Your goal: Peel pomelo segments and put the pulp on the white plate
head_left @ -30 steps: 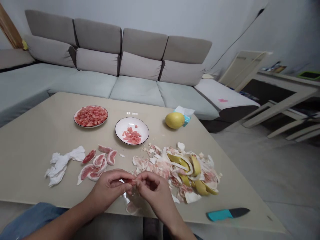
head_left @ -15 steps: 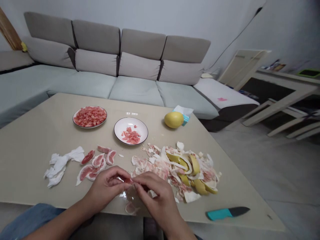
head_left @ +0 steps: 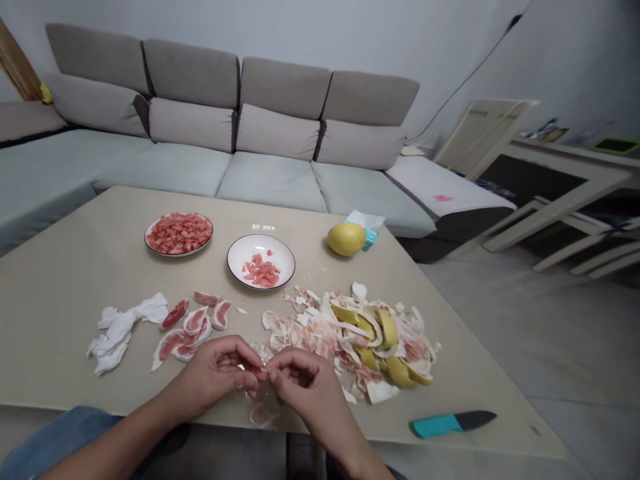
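Between the fingertips of both hands is a small pink piece of pomelo flesh (head_left: 261, 373). My left hand (head_left: 216, 375) is closed on it, thumb against the curled fingers. From the other side my right hand (head_left: 305, 383) pinches at the same piece with thumb and forefinger. Below them a thin scrap of membrane (head_left: 261, 416) lies by the table's front edge. Left of my hands sit several pomelo segments (head_left: 196, 323) with white membrane on them. A white plate (head_left: 238, 256) beyond holds some loose pink flesh, and another plate (head_left: 148, 243) is heaped with it.
Yellow-green peel and membrane scraps (head_left: 350, 333) form a pile to the right. A teal-handled knife (head_left: 453, 423) lies near the right front edge. A whole pomelo (head_left: 347, 239) stands by a tissue pack (head_left: 371, 236). Crumpled white tissue (head_left: 120, 333) lies left. A sofa (head_left: 270, 180) is behind the table.
My fingertips have shifted slightly, and more of the pink piece now shows between them. My right hand's fingers are a little more bent. The things on the table have stayed in place.
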Demonstrator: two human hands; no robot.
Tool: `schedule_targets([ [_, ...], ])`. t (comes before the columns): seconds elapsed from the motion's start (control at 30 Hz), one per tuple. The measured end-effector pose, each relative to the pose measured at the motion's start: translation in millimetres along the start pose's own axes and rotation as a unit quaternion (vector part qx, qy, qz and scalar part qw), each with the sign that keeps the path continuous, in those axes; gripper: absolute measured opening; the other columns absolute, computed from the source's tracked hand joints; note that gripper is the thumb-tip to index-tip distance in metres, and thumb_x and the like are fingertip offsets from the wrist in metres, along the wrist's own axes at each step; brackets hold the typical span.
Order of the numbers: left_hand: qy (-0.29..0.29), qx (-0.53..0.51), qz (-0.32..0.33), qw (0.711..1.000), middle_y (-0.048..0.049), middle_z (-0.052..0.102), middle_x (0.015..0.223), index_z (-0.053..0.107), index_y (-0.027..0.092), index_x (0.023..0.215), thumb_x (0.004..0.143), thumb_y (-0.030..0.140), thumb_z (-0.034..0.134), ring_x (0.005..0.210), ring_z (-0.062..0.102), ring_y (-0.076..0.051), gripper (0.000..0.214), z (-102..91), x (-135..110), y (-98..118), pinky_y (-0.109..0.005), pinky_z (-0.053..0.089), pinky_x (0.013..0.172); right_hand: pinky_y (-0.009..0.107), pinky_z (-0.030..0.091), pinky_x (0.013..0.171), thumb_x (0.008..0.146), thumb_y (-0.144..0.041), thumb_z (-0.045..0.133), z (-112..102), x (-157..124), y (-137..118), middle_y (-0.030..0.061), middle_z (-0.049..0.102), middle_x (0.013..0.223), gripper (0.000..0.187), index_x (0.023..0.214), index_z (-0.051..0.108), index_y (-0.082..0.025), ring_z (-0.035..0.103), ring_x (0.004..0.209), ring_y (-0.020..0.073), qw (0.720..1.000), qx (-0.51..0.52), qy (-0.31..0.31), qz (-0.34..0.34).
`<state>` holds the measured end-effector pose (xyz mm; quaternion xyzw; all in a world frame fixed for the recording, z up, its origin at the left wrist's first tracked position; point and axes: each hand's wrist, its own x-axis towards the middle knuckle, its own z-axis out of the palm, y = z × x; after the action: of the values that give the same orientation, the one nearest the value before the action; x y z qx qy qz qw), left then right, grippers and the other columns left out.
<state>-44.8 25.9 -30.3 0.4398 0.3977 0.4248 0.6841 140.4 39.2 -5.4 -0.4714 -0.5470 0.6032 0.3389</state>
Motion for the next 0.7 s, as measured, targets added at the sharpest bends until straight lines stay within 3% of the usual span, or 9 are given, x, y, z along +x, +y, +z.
schedule_targets([
  [0.27,-0.059,-0.123,-0.047,0.990,-0.0055,0.072,0.078,0.066,0.014,0.087,0.080,0.031,0.073,0.063,0.065,-0.012,0.020,1.4,4.1,-4.5,-0.024,0.051,0.061,0.019,0.037,0.045,0.063,-0.051,0.078,0.2,2.7,4.1,0.0007,0.065,0.060,0.037,0.066,0.069,-0.016,0.047,0.047,0.0075,0.992,0.109,-0.030,0.060],
  [0.37,-0.055,-0.093,-0.036,0.993,-0.0061,0.070,0.085,0.067,0.014,0.091,0.082,0.034,0.071,0.072,0.066,-0.013,0.023,1.4,5.1,-3.4,-0.025,0.050,0.069,0.020,0.036,0.046,0.064,-0.055,0.077,-0.7,4.0,4.1,0.0003,0.064,0.059,0.040,0.069,0.070,-0.015,0.045,0.047,0.0076,0.993,0.106,-0.018,0.055],
  [0.5,-0.010,-0.037,-0.007,0.999,-0.0015,0.067,0.089,0.065,0.021,0.101,0.066,0.023,0.084,0.081,0.064,-0.015,0.039,2.4,5.4,-4.2,-0.026,0.049,0.075,0.020,0.029,0.046,0.064,-0.054,0.076,1.3,3.3,3.1,-0.0022,0.056,0.054,0.041,0.071,0.069,-0.014,0.040,0.046,0.0065,0.996,0.072,0.011,0.055],
  [0.63,0.051,0.064,0.070,0.994,-0.0024,0.064,0.088,0.070,0.018,0.083,0.073,0.020,0.076,0.085,0.061,-0.016,0.012,4.2,3.8,-3.5,-0.027,0.048,0.079,0.020,0.026,0.046,0.066,-0.045,0.074,6.8,2.6,2.5,-0.0055,0.047,0.050,0.033,0.069,0.066,-0.013,0.036,0.047,0.0063,0.997,0.052,0.008,0.052],
  [0.7,0.052,0.085,0.065,0.993,-0.0032,0.065,0.082,0.070,0.017,0.078,0.075,0.021,0.075,0.081,0.061,-0.016,0.008,3.4,3.4,-2.2,-0.026,0.048,0.076,0.020,0.024,0.046,0.066,-0.041,0.072,8.9,3.2,2.7,-0.0068,0.043,0.049,0.029,0.067,0.064,-0.014,0.034,0.046,0.0060,0.997,0.052,0.005,0.051],
])
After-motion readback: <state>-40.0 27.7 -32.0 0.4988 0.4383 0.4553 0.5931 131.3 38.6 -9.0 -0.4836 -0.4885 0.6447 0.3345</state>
